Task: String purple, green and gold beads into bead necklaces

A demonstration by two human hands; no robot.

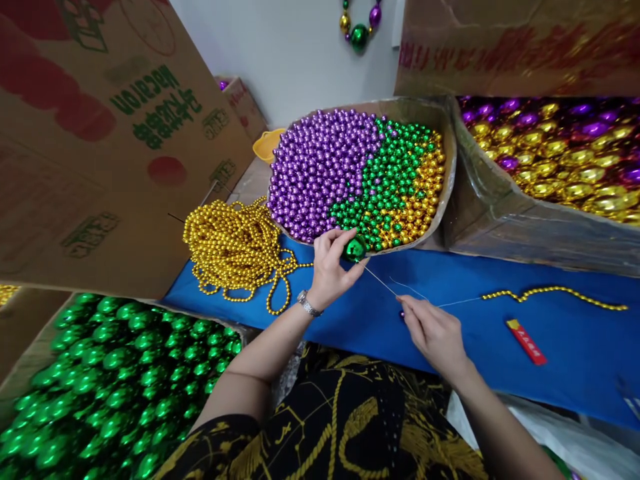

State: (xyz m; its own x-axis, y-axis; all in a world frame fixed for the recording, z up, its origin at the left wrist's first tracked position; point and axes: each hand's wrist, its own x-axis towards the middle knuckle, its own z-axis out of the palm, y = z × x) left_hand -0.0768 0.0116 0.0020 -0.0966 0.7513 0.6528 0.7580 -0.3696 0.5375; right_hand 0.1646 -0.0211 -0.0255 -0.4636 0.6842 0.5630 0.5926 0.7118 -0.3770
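My left hand [331, 268], with a metal watch at the wrist, pinches a large shiny green bead [355, 249] between thumb and fingers at the front rim of the bead box. From the bead a thin needle [381, 279] slants down to my right hand [436, 333], whose fingertips are closed on its other end. A white thread [460, 303] trails from near that hand to a short strand of gold beads [555, 291] on the blue tabletop [390, 337]. Just under the right fingertips shows a small dark purple bead [401, 314].
A box of small purple, green and gold beads [325, 170] stands ahead. Gold bead strands [233, 243] are heaped left of it. Big green beads [145, 373] fill a box at lower left; gold and purple ones [560, 153] lie at right. A red packet [526, 342] rests on the table.
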